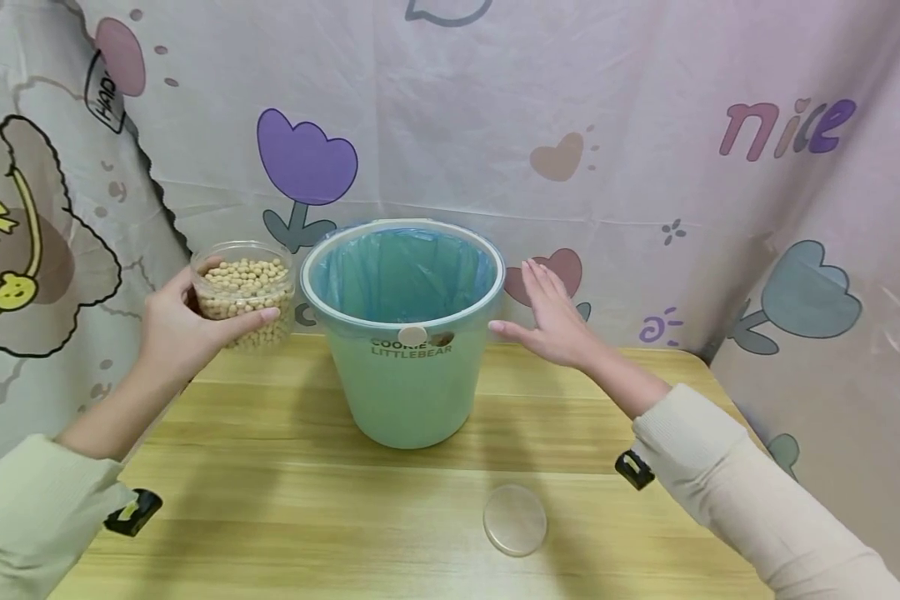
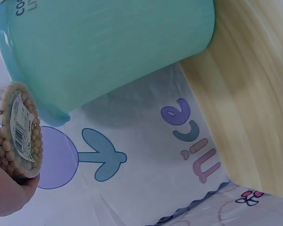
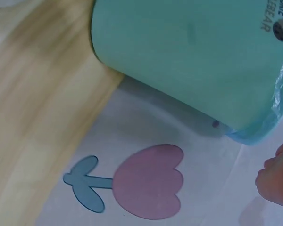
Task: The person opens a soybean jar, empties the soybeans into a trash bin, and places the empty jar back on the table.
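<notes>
My left hand (image 1: 187, 321) grips a clear plastic jar (image 1: 243, 292) full of pale round beans, raised above the table on the left side of the bin. The jar's mouth has no lid on it, and a barcode label (image 2: 21, 127) shows on its base in the left wrist view. A mint green trash bin (image 1: 408, 383) with a white rim and a blue bag liner (image 1: 405, 275) stands upright in the middle. Beside the bin's right rim, my right hand (image 1: 551, 321) is held up with straight fingers and nothing in it.
A round clear lid (image 1: 515, 520) lies flat on the wooden table (image 1: 330, 517), in front of the bin and to its right. Behind the table hangs a printed curtain (image 1: 450, 108), which also closes in both sides.
</notes>
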Demonstrator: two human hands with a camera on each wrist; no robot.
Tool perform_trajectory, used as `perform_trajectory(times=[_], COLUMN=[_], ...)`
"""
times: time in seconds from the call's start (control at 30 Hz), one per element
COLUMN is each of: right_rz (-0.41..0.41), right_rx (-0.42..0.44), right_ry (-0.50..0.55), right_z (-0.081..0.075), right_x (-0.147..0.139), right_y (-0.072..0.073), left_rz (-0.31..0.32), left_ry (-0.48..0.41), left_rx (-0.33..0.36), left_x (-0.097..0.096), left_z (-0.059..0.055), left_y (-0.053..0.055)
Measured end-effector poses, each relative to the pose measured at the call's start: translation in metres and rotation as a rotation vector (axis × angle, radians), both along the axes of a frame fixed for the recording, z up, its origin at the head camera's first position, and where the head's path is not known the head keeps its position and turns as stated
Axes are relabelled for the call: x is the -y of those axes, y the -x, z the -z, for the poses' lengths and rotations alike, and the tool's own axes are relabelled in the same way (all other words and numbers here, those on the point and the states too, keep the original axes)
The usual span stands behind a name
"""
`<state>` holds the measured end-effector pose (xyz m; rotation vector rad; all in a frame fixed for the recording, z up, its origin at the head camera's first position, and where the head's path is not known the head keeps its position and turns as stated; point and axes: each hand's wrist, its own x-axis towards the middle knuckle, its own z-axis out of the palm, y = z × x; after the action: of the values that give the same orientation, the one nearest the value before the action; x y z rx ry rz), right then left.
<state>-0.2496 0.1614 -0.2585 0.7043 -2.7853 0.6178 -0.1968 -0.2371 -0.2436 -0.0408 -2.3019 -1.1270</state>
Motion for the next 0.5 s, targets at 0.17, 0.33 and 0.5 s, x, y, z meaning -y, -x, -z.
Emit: perform_trajectory(times=[0.17, 0.33, 0.5], right_rz=[0.008, 0.013, 0.018], right_rx=[0.026, 0.038, 0.052], right_ry=[-0.048, -0.040, -0.058], right_z=[-0.011, -0.020, -0.025], right_x=[0.010, 0.018, 0.024], right_y=[0.008, 0.017, 0.025], left_rz=[-0.014, -0.020, -0.002], left_ry=[0.066, 0.109, 0.126], left_rx=[0.038, 0.036, 0.034], left_x=[-0.001, -0.002, -0.003], left_z=[-0.009, -0.013, -0.017], left_y=[0.004, 0.007, 0.013])
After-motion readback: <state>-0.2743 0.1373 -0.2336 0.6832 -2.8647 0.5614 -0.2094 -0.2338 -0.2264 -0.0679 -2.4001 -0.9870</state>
